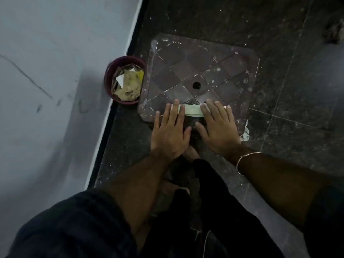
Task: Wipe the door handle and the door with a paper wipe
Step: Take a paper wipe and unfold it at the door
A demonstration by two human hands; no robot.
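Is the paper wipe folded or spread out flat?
Folded: the paper wipe shows as a narrow band, pressed between the left hand and right hand.

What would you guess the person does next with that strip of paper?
Probably lift it off the stool: both the left hand and right hand lie flat, fingers pressing the folded paper wipe, which looks ready. No door is in view yet.

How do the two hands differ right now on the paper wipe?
The left hand covers the left end of the paper wipe; the right hand covers the right end. Only the right wrist wears a bangle; the left is bare. Both are palm down with fingers spread.
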